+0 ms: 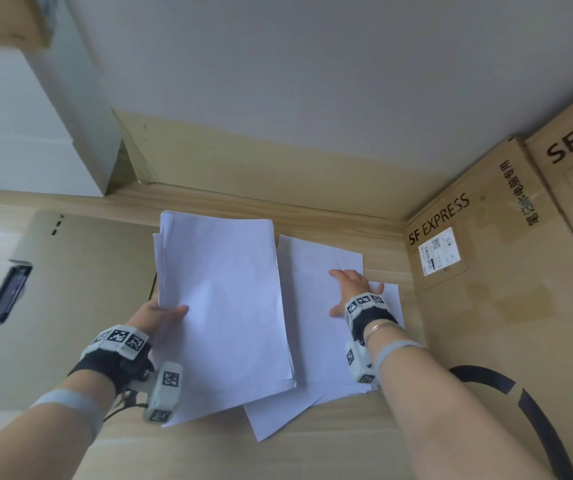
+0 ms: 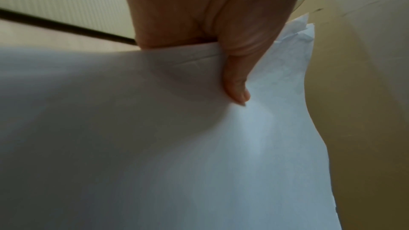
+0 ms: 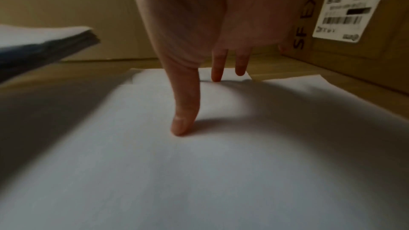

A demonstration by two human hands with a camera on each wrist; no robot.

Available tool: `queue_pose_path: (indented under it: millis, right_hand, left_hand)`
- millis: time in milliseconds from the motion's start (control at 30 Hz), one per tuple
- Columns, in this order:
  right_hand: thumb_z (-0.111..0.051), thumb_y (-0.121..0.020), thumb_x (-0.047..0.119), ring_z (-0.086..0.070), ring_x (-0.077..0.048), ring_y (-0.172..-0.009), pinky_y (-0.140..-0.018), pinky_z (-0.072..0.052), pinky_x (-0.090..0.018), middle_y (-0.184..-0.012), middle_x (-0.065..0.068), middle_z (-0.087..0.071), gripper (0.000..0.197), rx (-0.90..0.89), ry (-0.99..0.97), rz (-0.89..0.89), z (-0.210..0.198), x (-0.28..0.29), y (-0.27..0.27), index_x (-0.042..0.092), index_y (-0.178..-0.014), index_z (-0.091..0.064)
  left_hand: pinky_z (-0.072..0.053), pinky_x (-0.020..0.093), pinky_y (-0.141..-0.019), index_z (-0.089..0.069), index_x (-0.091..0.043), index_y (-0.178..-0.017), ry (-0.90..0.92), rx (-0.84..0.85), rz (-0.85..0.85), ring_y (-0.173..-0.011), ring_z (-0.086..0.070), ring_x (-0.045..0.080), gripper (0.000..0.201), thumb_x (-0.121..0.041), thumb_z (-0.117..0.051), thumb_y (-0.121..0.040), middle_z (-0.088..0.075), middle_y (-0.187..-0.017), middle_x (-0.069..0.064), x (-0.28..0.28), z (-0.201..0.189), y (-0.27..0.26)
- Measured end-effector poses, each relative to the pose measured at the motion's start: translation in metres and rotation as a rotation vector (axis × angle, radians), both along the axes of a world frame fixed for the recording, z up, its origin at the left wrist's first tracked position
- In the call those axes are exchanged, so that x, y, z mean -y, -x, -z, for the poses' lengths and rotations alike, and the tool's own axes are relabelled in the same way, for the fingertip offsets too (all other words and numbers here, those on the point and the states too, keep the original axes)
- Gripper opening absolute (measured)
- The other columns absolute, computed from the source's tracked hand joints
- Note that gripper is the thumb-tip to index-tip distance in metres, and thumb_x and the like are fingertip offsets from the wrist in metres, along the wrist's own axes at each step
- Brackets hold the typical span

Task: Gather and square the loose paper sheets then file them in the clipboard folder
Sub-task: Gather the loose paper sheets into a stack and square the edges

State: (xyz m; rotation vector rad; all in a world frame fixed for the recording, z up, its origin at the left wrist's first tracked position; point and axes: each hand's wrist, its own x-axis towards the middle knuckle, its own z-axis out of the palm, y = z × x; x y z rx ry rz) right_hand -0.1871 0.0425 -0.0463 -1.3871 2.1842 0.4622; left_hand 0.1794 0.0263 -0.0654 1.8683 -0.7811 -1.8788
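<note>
On loose sheets [image 1: 316,289], flat right hand [image 1: 349,294].

Grey wall [image 1: 312,81]; cardboard boxes [image 1: 485,271] right; wooden surface [image 1: 347,445].

Soft daylight, dim blurry wrist views

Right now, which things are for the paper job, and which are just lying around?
For the job:
- held paper stack, pinched by the left hand
- loose sheets, under the flat right hand

Just lying around:
- SF Express boxes
- black cable
- dark gadget, far left
</note>
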Motion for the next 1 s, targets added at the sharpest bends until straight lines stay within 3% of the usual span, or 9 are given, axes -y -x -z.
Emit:
queue_pose_path:
  millis: [200,333,500,600,667,767,867,933,1000]
  right_hand:
    - [-0.077,-0.064,0.037,-0.039,-0.026,-0.126,-0.109,-0.016,-0.057,-0.123,-0.001,-0.054,0.078,-0.092,-0.083,-0.098,-0.002,0.005,0.001,0.033,-0.128,-0.032]
    - [-0.066,-0.079,0.025,-0.054,-0.027,-0.12,-0.098,-0.045,-0.037,-0.133,-0.007,-0.054,0.059,-0.024,-0.127,-0.095,-0.018,0.015,0.003,0.019,-0.134,-0.044]
    - [-0.067,-0.082,0.035,-0.05,-0.028,-0.124,-0.096,-0.044,-0.032,-0.135,-0.012,-0.053,0.06,0.09,-0.012,0.054,-0.036,0.022,0.002,0.006,-0.131,-0.048]
    - [-0.069,-0.08,0.035,-0.059,-0.029,-0.108,-0.076,-0.04,-0.026,-0.121,-0.014,-0.063,0.05,0.222,0.014,0.142,-0.036,0.018,-0.01,0.003,-0.117,-0.057]
    - [-0.07,-0.08,0.036,-0.061,-0.028,-0.101,-0.076,-0.041,-0.026,-0.119,-0.015,-0.064,0.051,0.286,0.012,0.194,-0.028,0.013,-0.021,0.002,-0.116,-0.058]
    - [-0.071,-0.076,0.041,-0.057,-0.03,-0.114,-0.093,-0.047,-0.032,-0.129,-0.014,-0.056,0.061,0.277,0.052,0.238,-0.01,0.003,-0.041,0.004,-0.122,-0.056]
    - [-0.074,-0.072,0.041,-0.037,-0.033,-0.129,-0.107,-0.037,-0.039,-0.144,-0.007,-0.031,0.066,0.169,0.063,0.165,0.005,-0.011,-0.063,0.009,-0.126,-0.051]
    - [-0.077,-0.071,0.036,-0.025,-0.033,-0.133,-0.108,-0.034,-0.043,-0.15,-0.003,-0.019,0.065,0.17,0.068,0.155,0.011,-0.02,-0.074,0.012,-0.126,-0.051]
    - [-0.077,-0.072,0.029,-0.026,-0.033,-0.131,-0.105,-0.037,-0.043,-0.149,-0.002,-0.017,0.062,0.188,0.081,0.168,0.013,-0.023,-0.078,0.013,-0.125,-0.051]
  left_hand:
    - [-0.038,0.059,-0.104,-0.056,0.009,-0.118,-0.019,-0.003,-0.017,-0.101,-0.056,0.038,0.034,-0.003,-0.06,-0.086,-0.059,-0.111,0.028,-0.003,0.005,-0.004]
    - [-0.04,0.055,-0.098,-0.056,0.005,-0.111,-0.015,-0.026,-0.001,-0.095,-0.055,0.036,0.024,-0.002,-0.057,-0.088,-0.06,-0.097,0.022,-0.003,0.004,-0.004]
    - [-0.047,0.044,-0.08,-0.054,0.001,-0.111,0.014,-0.07,-0.013,-0.083,-0.056,0.033,0.023,-0.001,-0.055,-0.089,-0.06,-0.09,0.018,0.001,-0.002,-0.004]
    - [-0.046,0.043,-0.078,-0.053,0.0,-0.112,0.014,-0.07,-0.018,-0.086,-0.056,0.034,0.024,-0.002,-0.056,-0.089,-0.06,-0.091,0.018,0.004,-0.007,-0.006]
    - [-0.047,0.04,-0.074,-0.054,0.0,-0.112,0.02,-0.078,-0.023,-0.079,-0.057,0.032,0.024,-0.002,-0.055,-0.089,-0.06,-0.088,0.017,0.005,-0.01,-0.009]
    - [-0.046,0.038,-0.073,-0.053,0.0,-0.114,0.03,-0.079,-0.037,-0.077,-0.056,0.03,0.025,-0.001,-0.054,-0.089,-0.06,-0.088,0.017,0.005,-0.011,-0.012]
    - [-0.047,0.038,-0.073,-0.053,0.0,-0.115,0.033,-0.08,-0.037,-0.075,-0.056,0.03,0.026,0.0,-0.054,-0.089,-0.06,-0.087,0.017,0.003,-0.012,-0.012]
    - [-0.05,0.036,-0.067,-0.053,0.0,-0.114,0.035,-0.078,-0.029,-0.073,-0.056,0.029,0.025,0.0,-0.053,-0.089,-0.06,-0.085,0.016,0.0,-0.013,-0.01]
    - [-0.051,0.035,-0.063,-0.053,-0.001,-0.112,0.03,-0.08,-0.015,-0.072,-0.056,0.029,0.023,0.0,-0.053,-0.089,-0.06,-0.085,0.015,-0.003,-0.015,-0.007]
